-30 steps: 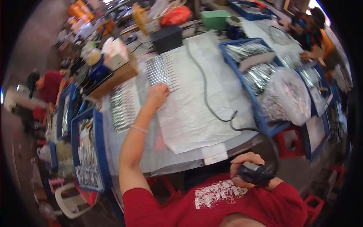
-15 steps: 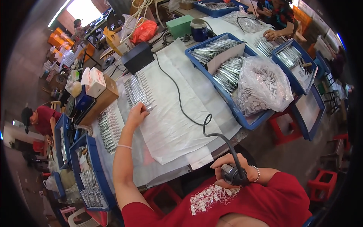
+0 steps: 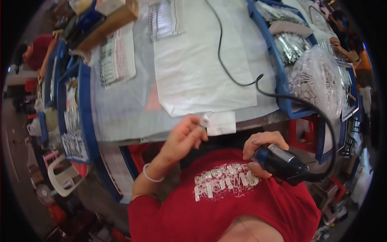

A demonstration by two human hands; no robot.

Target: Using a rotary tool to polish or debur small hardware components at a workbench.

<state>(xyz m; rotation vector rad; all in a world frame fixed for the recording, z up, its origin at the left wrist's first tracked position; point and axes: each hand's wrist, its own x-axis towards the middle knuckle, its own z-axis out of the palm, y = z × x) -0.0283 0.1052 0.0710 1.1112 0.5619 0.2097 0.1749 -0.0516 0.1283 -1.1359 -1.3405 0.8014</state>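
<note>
My left hand [image 3: 186,136] is above the table's front edge, fingers pinched on a small white-ended piece [image 3: 205,120]. The rest of that piece is blurred and partly hidden by the fingers. In front of my chest, my right hand [image 3: 264,150] wraps round a dark, cylindrical corded power tool [image 3: 284,162]. Its working end points toward my left hand, but its tip cannot be made out. A black cable [image 3: 300,101] runs from the tool over the table. Slim metal parts lie in a row [image 3: 163,20] on a white sheet [image 3: 201,68].
Another row of metal parts [image 3: 113,58] lies to the left. Blue trays flank the table: the left tray [image 3: 92,117] holds metal parts, the right tray [image 3: 282,90] metal parts and a clear bag [image 3: 316,76] of small pieces. A red stool [image 3: 296,135] stands below the right side.
My left hand has come back from the row of parts to the table's front edge, with a small piece in its fingers. The power tool is now turned toward it. My view has tipped downward.
</note>
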